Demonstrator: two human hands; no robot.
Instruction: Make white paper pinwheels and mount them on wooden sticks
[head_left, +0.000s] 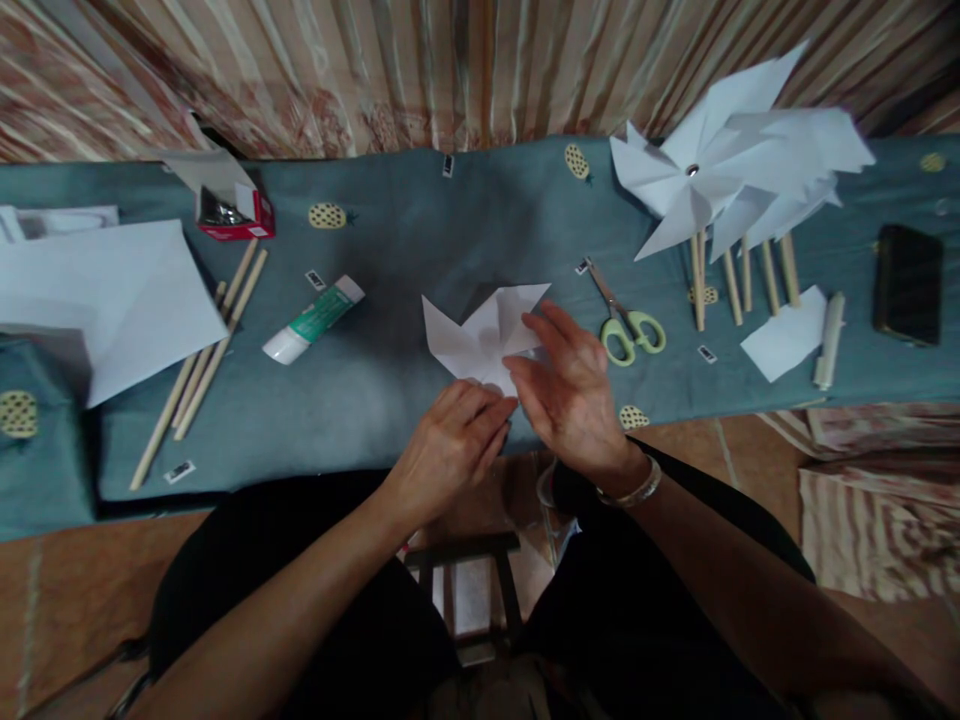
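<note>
A white folded paper shape (480, 335) with pointed flaps lies on the teal cloth (390, 380) near the table's front edge. My left hand (450, 440) is curled, its fingertips pinching the paper's near corner. My right hand (566, 385) rests beside it with fingers stretched and slightly spread, touching the paper's right flap; a bracelet shows at the wrist.
Green-handled scissors (626, 325) lie right of the paper. Finished white pinwheels (720, 170) on sticks, a paper scrap (787, 335) and a black phone (907, 285) sit at the right. A glue tube (311, 320), wooden sticks (202, 360), a red box (229, 205) and paper sheets (112, 300) lie left.
</note>
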